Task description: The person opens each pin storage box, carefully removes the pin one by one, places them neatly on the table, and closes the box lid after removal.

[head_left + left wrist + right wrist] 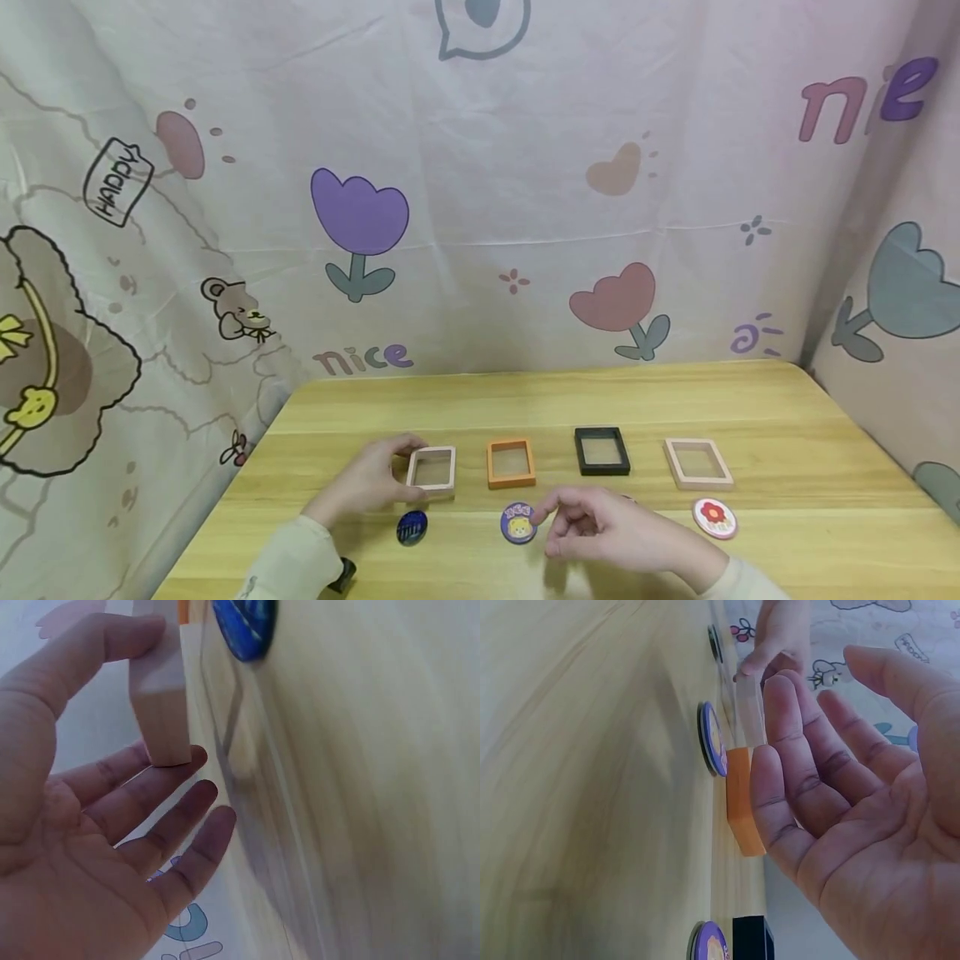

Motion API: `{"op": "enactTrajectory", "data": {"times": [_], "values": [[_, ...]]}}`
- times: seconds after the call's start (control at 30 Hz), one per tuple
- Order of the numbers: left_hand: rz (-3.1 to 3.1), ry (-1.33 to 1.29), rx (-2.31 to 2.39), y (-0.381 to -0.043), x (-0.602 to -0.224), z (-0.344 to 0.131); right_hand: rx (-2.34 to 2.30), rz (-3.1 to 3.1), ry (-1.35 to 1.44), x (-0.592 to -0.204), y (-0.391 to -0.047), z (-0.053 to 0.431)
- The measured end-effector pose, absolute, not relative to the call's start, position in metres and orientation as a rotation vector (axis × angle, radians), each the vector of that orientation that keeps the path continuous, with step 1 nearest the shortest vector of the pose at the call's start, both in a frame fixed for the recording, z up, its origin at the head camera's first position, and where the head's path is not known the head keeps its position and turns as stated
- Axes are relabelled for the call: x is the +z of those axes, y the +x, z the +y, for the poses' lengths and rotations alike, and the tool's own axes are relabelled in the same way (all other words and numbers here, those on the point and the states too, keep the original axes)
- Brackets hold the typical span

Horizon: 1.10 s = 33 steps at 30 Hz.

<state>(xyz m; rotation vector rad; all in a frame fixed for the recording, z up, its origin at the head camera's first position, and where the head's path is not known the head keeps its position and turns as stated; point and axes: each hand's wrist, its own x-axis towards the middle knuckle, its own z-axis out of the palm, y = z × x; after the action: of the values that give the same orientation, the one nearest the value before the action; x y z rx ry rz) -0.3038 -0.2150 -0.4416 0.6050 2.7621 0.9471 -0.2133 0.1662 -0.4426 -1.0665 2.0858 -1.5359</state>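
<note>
My left hand [381,472] holds a pale square frame [453,468] at the left of the row, thumb on the near side and fingers on the far side. In the left wrist view the frame's block-like edge [161,712] sits between thumb and fingertips. Just nearer than it lies a dark blue round badge [412,527]. My right hand [600,529] hovers over the table with loosely bent fingers and nothing in them. Its fingertips are beside a purple round badge [519,523] with a yellow cartoon face. Another purple badge [709,945] is mostly hidden behind this hand in the head view.
Right of the held frame stand an orange frame [512,482], a black frame [604,470] and a pale pink frame [703,483]. A white badge [715,518] with a red flower lies before the pink one. A printed cloth [480,308] hangs behind the wooden table [465,408].
</note>
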Motion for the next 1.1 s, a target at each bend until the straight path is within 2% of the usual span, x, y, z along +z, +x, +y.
{"op": "enactTrajectory", "data": {"times": [0.6, 0.83, 1.1], "values": [[2.834, 0.530, 0.741, -0.306, -0.434, -0.217, -1.461, 2.165, -1.090, -0.443, -0.218, 0.178], [2.837, 0.535, 0.839, -0.322, -0.413, -0.196, -1.392, 2.391, -1.006, -0.425, -0.239, 0.204], [2.922, 0.544, 0.822, -0.350, -0.397, -0.161, -1.158, 2.821, -0.759, -0.404, -0.272, 0.239]]}}
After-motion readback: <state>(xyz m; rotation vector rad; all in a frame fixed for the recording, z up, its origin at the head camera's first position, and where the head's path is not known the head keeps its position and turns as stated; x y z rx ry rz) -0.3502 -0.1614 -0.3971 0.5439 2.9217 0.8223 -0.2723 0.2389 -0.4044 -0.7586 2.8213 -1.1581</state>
